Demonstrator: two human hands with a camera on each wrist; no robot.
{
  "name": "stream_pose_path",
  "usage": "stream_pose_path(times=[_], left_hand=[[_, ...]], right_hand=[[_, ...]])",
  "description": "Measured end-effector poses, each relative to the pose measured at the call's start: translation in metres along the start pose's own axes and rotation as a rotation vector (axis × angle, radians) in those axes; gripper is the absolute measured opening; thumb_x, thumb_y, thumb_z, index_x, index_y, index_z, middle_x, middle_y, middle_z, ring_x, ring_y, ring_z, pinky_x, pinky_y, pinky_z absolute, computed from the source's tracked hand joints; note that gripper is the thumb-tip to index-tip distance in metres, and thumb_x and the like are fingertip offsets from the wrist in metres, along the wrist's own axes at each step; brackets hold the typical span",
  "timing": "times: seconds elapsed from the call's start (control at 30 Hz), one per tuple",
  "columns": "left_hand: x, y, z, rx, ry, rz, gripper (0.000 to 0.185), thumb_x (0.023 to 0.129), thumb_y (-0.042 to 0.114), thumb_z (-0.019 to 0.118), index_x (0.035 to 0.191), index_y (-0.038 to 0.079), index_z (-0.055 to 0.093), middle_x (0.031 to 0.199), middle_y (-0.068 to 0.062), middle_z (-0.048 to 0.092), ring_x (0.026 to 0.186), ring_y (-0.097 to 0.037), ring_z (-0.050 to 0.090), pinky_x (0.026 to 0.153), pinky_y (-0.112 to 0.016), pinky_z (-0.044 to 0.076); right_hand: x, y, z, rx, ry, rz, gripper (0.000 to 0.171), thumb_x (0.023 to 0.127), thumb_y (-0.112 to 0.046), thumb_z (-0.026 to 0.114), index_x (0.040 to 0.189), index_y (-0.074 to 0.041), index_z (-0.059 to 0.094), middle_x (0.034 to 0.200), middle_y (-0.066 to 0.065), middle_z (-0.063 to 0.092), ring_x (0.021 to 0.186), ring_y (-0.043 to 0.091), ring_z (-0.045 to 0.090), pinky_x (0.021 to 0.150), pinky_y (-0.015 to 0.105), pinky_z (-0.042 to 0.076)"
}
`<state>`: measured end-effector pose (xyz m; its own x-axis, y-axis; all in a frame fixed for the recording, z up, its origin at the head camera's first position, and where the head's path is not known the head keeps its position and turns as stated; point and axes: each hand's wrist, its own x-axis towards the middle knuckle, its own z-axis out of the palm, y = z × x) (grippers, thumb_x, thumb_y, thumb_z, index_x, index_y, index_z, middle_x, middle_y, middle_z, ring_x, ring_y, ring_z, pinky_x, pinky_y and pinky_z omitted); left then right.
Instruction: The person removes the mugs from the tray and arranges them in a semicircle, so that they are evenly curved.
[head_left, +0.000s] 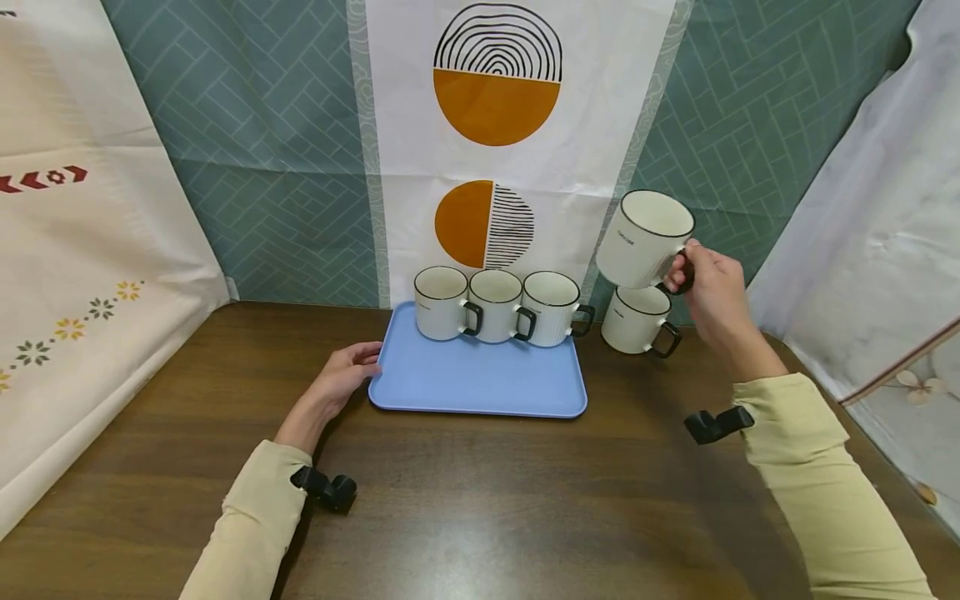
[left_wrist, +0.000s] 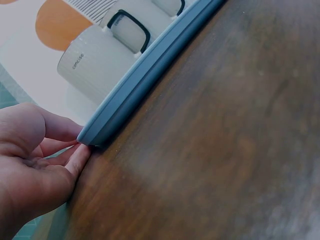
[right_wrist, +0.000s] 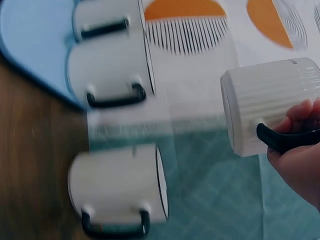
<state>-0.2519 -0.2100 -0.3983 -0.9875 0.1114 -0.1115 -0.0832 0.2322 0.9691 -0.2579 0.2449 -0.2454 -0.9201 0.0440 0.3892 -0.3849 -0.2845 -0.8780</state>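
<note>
My right hand point(head_left: 712, 292) has its fingers curled round the black handle of a white mug point(head_left: 645, 237), held in the air, tilted, above another mug point(head_left: 637, 321) standing on the table point(head_left: 480, 500) just right of the blue tray point(head_left: 480, 383). My left hand point(head_left: 345, 375) lies relaxed, fingertips point(left_wrist: 80, 155) touching the tray's left corner. Three mugs point(head_left: 495, 304) line its far edge.

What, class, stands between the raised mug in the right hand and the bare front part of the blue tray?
Nothing visible. The raised mug, held by the right hand, hangs above the table mug; the tray front lies bare.
</note>
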Motion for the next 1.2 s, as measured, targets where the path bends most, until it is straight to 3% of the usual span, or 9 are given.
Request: stream_pose_path(times=[0.23,0.57,0.87,1.07,1.2], left_hand=[[-0.002,0.003,0.002,-0.012,0.000,-0.006,0.050,0.096,-0.004,0.046,0.144,-0.012,0.031,0.141,-0.031,0.039,0.131,-0.038,0.037,0.109,-0.046,0.031],[-0.001,0.003,0.003,-0.010,0.001,-0.008,0.050,0.096,-0.004,0.046,0.144,-0.011,0.032,0.141,-0.030,0.038,0.130,-0.037,0.038,0.108,-0.046,0.033],[0.001,0.003,0.003,-0.025,0.002,0.000,0.050,0.096,-0.005,0.046,0.143,-0.012,0.032,0.141,-0.031,0.039,0.130,-0.038,0.037,0.109,-0.046,0.031],[0.000,0.003,0.002,-0.029,0.005,-0.004,0.050,0.096,-0.004,0.047,0.143,-0.012,0.032,0.141,-0.031,0.039,0.130,-0.038,0.037,0.109,-0.046,0.031],[-0.002,0.002,0.001,-0.025,0.009,-0.003,0.050,0.096,-0.004,0.047,0.143,-0.012,0.033,0.140,-0.031,0.039,0.130,-0.038,0.038,0.109,-0.046,0.031]], right_hand=[[0.007,-0.004,-0.046,0.059,0.141,0.009,0.035,0.103,-0.008,0.040,0.071,0.002,0.052,0.065,0.005,0.048,0.056,0.014,0.042,0.051,0.021,0.042],[0.004,0.004,-0.109,0.098,0.142,0.088,0.034,0.102,-0.005,0.037,0.072,0.003,0.051,0.063,0.006,0.049,0.052,0.013,0.045,0.047,0.023,0.042],[-0.006,0.018,-0.137,0.154,0.172,0.190,0.036,0.102,-0.002,0.033,0.071,0.003,0.050,0.061,0.007,0.049,0.048,0.014,0.044,0.045,0.024,0.039],[-0.021,0.038,-0.150,0.038,0.151,0.245,0.034,0.104,-0.007,0.034,0.076,0.001,0.053,0.065,0.004,0.051,0.052,0.013,0.047,0.049,0.024,0.042],[-0.029,0.050,-0.152,0.028,0.121,0.269,0.033,0.104,-0.009,0.034,0.079,0.000,0.053,0.067,0.003,0.050,0.055,0.013,0.047,0.051,0.023,0.042]])
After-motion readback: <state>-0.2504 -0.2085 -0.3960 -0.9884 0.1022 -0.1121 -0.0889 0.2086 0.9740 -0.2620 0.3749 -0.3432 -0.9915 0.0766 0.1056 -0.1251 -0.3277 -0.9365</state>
